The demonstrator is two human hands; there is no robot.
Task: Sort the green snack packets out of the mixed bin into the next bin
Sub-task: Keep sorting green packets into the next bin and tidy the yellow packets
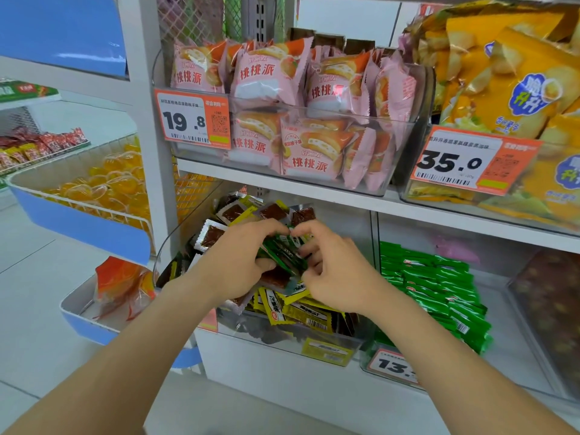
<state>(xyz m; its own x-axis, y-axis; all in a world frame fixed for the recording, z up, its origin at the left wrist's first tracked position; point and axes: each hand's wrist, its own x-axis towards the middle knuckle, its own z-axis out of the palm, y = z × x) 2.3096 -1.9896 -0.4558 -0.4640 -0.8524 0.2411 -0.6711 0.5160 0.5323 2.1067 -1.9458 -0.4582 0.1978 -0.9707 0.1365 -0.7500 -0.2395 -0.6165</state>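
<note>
Left fingers are curled round a small bunch of green packets and right fingertips pinch its top edge, so we've got both hands gripping one bunch just above the mixed bin. Tip imo: square it up in the left hand, check no yellow packets ride along, then let the right hand carry it across to the next bin onto the green pile

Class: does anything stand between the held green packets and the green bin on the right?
Only the clear side walls between the mixed bin and the green bin. The left hand and right hand hold the green packets; nothing else visible intervenes.
</note>
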